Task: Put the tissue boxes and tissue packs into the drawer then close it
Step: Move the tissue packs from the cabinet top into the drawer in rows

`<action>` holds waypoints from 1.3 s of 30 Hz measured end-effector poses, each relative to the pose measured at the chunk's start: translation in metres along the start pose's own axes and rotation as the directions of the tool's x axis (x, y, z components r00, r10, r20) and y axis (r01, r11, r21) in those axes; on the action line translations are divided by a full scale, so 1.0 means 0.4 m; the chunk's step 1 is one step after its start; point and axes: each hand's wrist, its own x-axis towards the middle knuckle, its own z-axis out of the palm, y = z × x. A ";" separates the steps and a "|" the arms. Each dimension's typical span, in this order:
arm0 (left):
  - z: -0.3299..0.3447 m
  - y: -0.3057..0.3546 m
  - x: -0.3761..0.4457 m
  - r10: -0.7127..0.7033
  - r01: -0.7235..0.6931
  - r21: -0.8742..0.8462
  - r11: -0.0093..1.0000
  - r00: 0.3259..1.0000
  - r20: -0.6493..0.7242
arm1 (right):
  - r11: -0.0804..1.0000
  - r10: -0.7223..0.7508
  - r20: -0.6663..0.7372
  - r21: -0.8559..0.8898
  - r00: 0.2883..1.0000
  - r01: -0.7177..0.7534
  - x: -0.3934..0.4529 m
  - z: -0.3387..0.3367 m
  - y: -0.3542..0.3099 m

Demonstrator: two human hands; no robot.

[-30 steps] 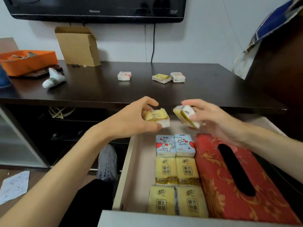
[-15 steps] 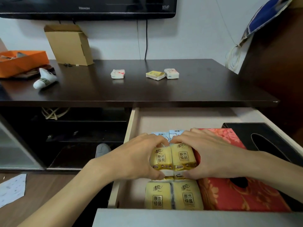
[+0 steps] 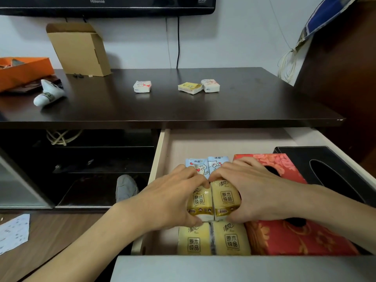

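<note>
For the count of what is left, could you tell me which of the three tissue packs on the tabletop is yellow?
The middle pack is yellow; it touches the white pack on its right, while the other white pack lies apart, left.

A dark wooden TV stand (image 3: 183, 110) runs along a pale wall (image 3: 234, 41). Above it hangs a black television (image 3: 105, 5), with 1 cable (image 3: 178, 41) dropping behind the stand. Below the stand lies brown wood flooring (image 3: 50, 231).

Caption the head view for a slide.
Both hands, left and right, press yellow tissue packs into the open drawer.
</note>
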 end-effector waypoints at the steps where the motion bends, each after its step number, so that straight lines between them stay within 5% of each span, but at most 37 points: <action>1: -0.004 -0.003 0.001 -0.005 0.005 0.000 1.000 1.000 -0.007 | 1.000 0.000 0.000 -0.005 1.000 0.000 0.003 -0.005 -0.001; 7: -0.025 0.007 -0.015 -0.032 0.030 -0.064 0.998 0.999 -0.026 | 0.980 -0.020 0.055 0.198 0.998 0.009 -0.027 -0.026 0.004; 10: -0.066 -0.008 -0.002 -0.119 0.105 -0.126 0.986 0.988 -0.103 | 0.923 0.015 -0.142 0.382 0.990 0.041 -0.002 -0.041 0.043; 12: -0.164 -0.110 0.063 -0.182 0.149 -0.130 0.980 0.939 -0.292 | 0.925 0.019 -0.376 0.358 0.927 0.126 0.148 -0.122 0.095; 19: -0.179 -0.220 0.142 -0.347 0.166 -0.352 0.921 0.760 -0.550 | 0.926 0.199 -0.511 0.379 0.837 0.011 0.333 -0.189 0.201; 23: -0.182 -0.328 0.231 -0.412 0.296 -0.291 0.910 0.732 -0.543 | 0.884 0.411 -0.493 0.420 0.767 -0.204 0.431 -0.184 0.254; 27: -0.214 -0.479 0.363 -0.538 0.500 -0.203 0.842 0.748 -0.389 | 0.808 0.558 -0.410 0.465 0.721 -0.361 0.553 -0.185 0.320; 34: -0.230 -0.646 0.470 -0.689 0.672 -0.167 0.721 0.673 -0.269 | 0.901 0.434 -0.480 0.250 0.762 -0.355 0.658 -0.201 0.397; 39: -0.224 -0.626 0.462 -0.646 0.649 -0.078 0.757 0.723 -0.246 | 0.927 0.374 -0.401 0.161 0.836 -0.338 0.660 -0.205 0.382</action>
